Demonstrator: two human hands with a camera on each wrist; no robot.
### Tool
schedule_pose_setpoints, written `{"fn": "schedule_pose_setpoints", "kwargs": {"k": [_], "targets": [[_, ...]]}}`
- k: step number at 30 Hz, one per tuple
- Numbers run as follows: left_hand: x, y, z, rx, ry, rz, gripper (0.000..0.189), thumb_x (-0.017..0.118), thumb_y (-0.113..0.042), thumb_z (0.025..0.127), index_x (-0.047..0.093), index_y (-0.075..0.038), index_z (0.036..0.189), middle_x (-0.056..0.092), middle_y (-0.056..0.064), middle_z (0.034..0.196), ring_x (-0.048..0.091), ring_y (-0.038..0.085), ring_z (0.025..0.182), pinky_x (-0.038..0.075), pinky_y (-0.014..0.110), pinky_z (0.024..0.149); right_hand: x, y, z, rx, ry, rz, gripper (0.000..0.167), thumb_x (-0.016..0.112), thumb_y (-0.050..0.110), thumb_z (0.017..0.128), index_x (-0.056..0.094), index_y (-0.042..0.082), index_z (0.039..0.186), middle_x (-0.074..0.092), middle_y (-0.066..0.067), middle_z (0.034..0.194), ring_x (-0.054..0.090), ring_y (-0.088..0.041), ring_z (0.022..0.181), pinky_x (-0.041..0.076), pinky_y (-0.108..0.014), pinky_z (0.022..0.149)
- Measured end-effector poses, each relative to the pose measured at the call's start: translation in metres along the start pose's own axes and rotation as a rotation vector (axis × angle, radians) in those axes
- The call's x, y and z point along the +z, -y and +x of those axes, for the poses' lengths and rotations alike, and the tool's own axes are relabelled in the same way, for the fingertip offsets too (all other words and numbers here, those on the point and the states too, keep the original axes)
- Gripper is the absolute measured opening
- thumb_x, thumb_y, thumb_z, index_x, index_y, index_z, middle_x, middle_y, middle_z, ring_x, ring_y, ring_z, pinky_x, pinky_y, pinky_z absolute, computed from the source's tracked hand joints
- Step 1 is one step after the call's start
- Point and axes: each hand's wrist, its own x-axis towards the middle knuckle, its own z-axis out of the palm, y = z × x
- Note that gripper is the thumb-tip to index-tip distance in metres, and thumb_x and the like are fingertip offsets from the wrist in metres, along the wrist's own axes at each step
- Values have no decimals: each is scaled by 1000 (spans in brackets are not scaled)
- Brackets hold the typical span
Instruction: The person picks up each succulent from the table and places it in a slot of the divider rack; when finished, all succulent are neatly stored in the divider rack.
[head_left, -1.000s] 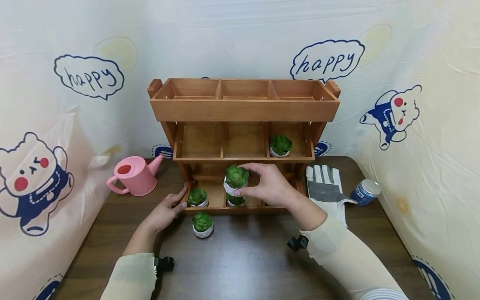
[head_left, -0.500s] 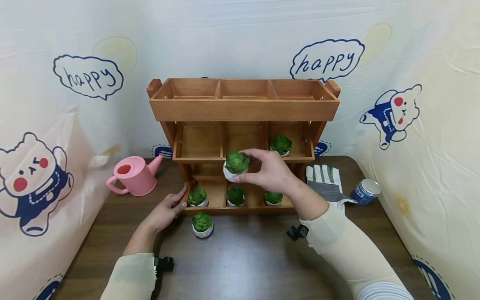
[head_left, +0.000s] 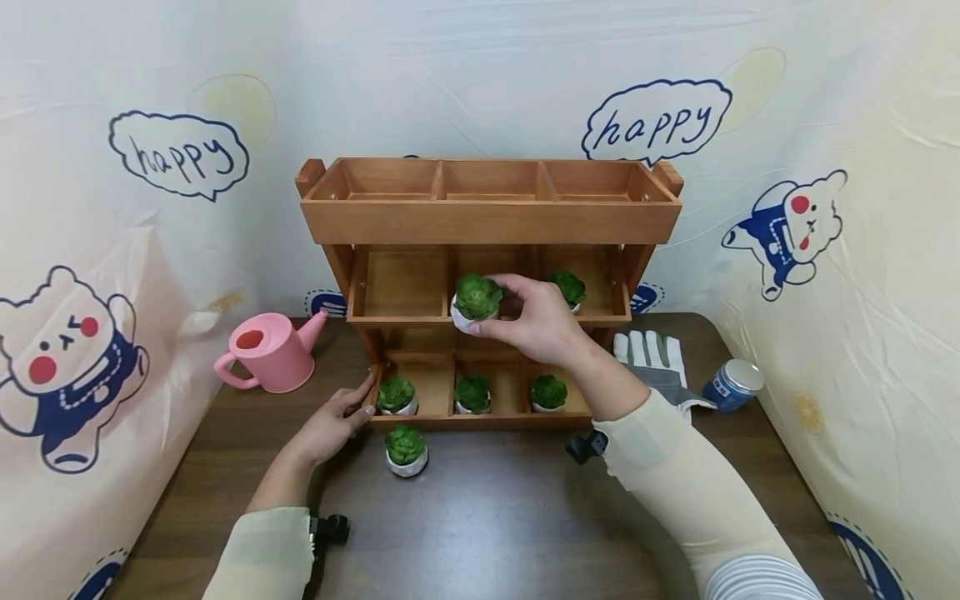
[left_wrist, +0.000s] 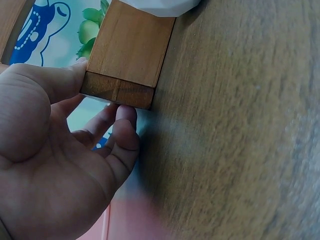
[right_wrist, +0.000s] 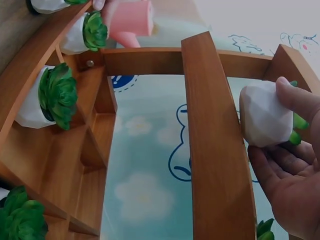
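Observation:
My right hand pinches a small potted succulent between thumb and fingers. The pot is upright before the middle compartment of the middle tier of a wooden shelf. In the right wrist view its white faceted pot is beside the tier's front board; contact cannot be told. My left hand holds the left front corner of the bottom tier, thumb on one side and fingers at its end. Each bottom compartment has one succulent, such as the middle one. Another succulent sits in the middle tier's right compartment, partly behind my right hand.
One more potted succulent stands on the table before the shelf. A pink watering can is at the left. White and grey gloves and a blue can lie at the right. Printed cloth surrounds the table.
My right hand has lifted the succulent from in front of the bottom tier up to the middle tier. The bottom right succulent has come into sight. My left hand has stayed put.

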Motion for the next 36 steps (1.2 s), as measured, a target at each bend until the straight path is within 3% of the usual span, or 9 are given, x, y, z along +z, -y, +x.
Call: {"fn": "schedule_pose_setpoints", "kwargs": {"k": [8, 15, 25, 36], "targets": [[1, 1, 0, -2, -2, -23, 67, 59, -39, 106, 28, -33, 164, 43, 13, 131, 52, 29, 98, 45, 39, 84, 5, -5, 11, 37, -36, -34, 67, 87, 33, 85, 61, 11, 143, 70, -4, 127, 69, -19, 110, 56, -41, 91], [1, 1, -1, 4, -3, -21, 67, 59, -39, 106, 28, -33, 165, 43, 13, 131, 52, 29, 97, 45, 39, 83, 9, -6, 19, 72, -42, -38, 70, 86, 35, 86, 58, 16, 147, 65, -3, 137, 66, -20, 120, 54, -39, 96], [1, 1, -1, 9, -4, -29, 67, 59, -37, 106, 28, -32, 165, 43, 13, 132, 52, 29, 97, 45, 39, 83, 14, -7, 27, 112, -45, -76, 70, 87, 34, 84, 60, 15, 146, 65, -6, 138, 65, -23, 121, 53, -40, 97], [1, 0, 0, 2, -2, -38, 67, 59, -37, 106, 27, -31, 165, 43, 14, 133, 52, 30, 97, 46, 39, 83, 15, -7, 27, 122, 16, -147, 70, 86, 30, 87, 58, 10, 147, 61, -10, 145, 63, -26, 127, 52, -41, 101]]}}
